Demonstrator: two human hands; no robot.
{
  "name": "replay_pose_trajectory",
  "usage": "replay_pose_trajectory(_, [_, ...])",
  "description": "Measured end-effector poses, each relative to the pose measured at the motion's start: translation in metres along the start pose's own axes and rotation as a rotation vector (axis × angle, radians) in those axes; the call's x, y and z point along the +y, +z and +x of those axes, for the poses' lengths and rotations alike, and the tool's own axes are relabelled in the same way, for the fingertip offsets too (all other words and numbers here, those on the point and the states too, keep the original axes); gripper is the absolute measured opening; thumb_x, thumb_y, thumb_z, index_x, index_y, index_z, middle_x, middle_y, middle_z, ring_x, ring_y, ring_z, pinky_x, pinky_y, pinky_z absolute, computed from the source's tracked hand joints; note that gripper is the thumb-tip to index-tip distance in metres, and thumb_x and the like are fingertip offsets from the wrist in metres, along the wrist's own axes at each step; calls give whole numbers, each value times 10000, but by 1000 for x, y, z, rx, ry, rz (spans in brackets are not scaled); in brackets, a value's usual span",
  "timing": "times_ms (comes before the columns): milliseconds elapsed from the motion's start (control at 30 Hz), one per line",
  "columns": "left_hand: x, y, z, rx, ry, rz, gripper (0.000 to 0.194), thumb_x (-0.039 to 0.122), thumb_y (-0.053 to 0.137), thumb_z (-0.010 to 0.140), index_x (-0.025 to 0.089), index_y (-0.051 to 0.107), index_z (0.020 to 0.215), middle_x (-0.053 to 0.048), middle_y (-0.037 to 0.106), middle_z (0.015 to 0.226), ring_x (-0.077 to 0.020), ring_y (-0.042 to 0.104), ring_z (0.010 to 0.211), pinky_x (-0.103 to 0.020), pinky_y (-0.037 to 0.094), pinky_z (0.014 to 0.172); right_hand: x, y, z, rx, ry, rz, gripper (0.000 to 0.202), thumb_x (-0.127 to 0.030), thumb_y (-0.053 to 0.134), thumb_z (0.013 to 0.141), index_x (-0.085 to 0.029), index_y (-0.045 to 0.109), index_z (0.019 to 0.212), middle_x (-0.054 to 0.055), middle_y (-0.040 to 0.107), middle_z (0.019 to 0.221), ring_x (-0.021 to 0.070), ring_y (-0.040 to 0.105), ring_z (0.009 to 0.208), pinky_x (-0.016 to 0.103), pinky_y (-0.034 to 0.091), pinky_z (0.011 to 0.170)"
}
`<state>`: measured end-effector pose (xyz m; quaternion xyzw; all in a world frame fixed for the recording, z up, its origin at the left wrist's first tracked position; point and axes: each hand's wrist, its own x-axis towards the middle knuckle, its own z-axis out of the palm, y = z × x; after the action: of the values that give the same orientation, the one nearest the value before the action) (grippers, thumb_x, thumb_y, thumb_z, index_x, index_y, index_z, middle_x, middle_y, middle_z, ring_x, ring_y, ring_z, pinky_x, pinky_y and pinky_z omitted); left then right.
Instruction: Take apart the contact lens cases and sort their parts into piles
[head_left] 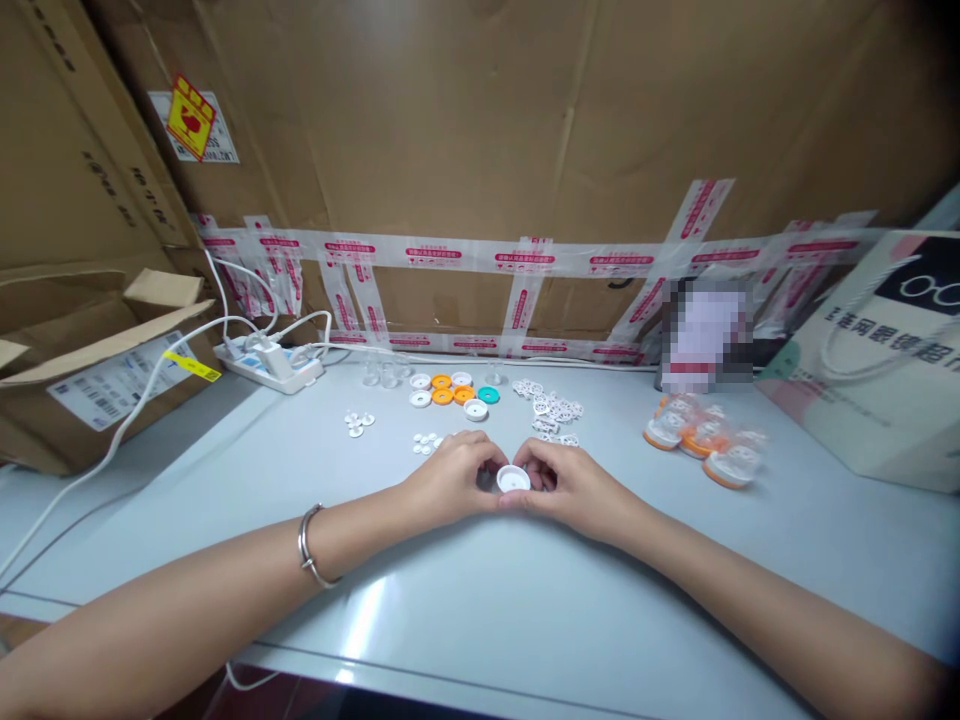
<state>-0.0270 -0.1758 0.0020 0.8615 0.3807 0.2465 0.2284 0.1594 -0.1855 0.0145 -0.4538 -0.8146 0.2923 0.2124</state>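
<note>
Between both hands, just above the table, is a round white plastic cap (pixel 514 479) with a raised rim, its hollow side facing me. My left hand (pixel 452 477) pinches its left edge between thumb and fingers. From the other side my right hand (pixel 568 484) grips it, the thumb at the front and the fingers curled behind. Past the hands lie white, orange and teal round caps (pixel 464 396). Small white discs (pixel 427 442) sit close to my left fingers, and white gear-like pieces (pixel 555 408) lie beyond my right hand.
Clear domes (pixel 387 374) and white knobbed pieces (pixel 358 424) lie at the back left. Orange-based domed assemblies (pixel 705 438) stand at right, near a paper bag (pixel 870 360). A power strip (pixel 270 364) with cables and an open carton (pixel 97 370) are at left. Large cardboard (pixel 450 120) walls the back.
</note>
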Motion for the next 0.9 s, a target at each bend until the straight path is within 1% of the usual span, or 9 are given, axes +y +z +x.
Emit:
replay_pose_trajectory(133, [1,-1,0,-24,38,-31,374,483,709,611,174,620,802,-17,593,773,-162,531,745,-251,382,648,-4,-3,0,-28,12,25,207,-359,632,689,-169,551,690,-53,460,548,82,407,511,192,302,456])
replay_pose_trajectory(233, [0,-1,0,-34,47,-12,286,360,722,605,172,611,789,-14,591,782,-164,533,753,-250,391,656,-7,-3,1,-42,6,-6,174,-325,634,665,-171,554,680,-50,487,537,85,434,500,194,317,455])
replay_pose_trajectory(333, [-1,0,0,-50,75,12,248,266,705,578,170,604,783,-10,581,763,-163,527,732,-251,399,661,-9,-4,-1,-20,-90,-104,117,-273,616,656,-175,574,704,-44,512,542,90,453,500,203,341,473])
replay_pose_trajectory(467, [-1,0,1,-59,123,-18,218,289,666,620,170,602,791,-11,580,759,-147,523,705,-244,403,662,-8,-12,-5,34,-274,-194,188,-214,604,642,-181,605,827,-13,583,658,104,488,569,219,394,555])
replay_pose_trajectory(600, [-2,-2,0,-68,133,-46,229,308,654,648,181,605,832,-10,581,792,-141,528,722,-240,410,680,-3,-20,-4,93,-265,-156,196,-215,584,677,-175,604,868,7,607,715,114,520,610,217,429,582])
replay_pose_trajectory(700, [-2,-3,-1,-67,129,-40,260,276,654,645,192,610,887,-19,579,828,-153,529,767,-253,418,719,2,-24,4,212,-225,-185,208,-220,557,711,-174,617,905,30,637,784,134,556,663,244,454,641])
replay_pose_trajectory(767, [-1,-4,-2,-73,137,-43,274,264,646,653,196,616,917,-27,579,847,-162,530,795,-265,421,752,5,-25,16,275,-210,-267,223,-242,548,732,-180,630,930,49,653,834,165,580,740,277,456,703])
replay_pose_trajectory(833, [-1,-4,-3,-78,143,-50,276,262,640,664,198,619,932,-31,580,858,-168,530,817,-272,421,768,8,-25,30,265,-211,-381,212,-260,544,745,-184,646,915,65,662,858,200,584,815,305,443,755])
replay_pose_trajectory(900, [0,-5,-3,-80,143,-52,279,264,639,670,198,620,940,-34,580,861,-171,530,827,-272,421,769,10,-25,46,200,-203,-476,183,-268,548,748,-187,650,878,66,669,840,216,580,836,311,430,771])
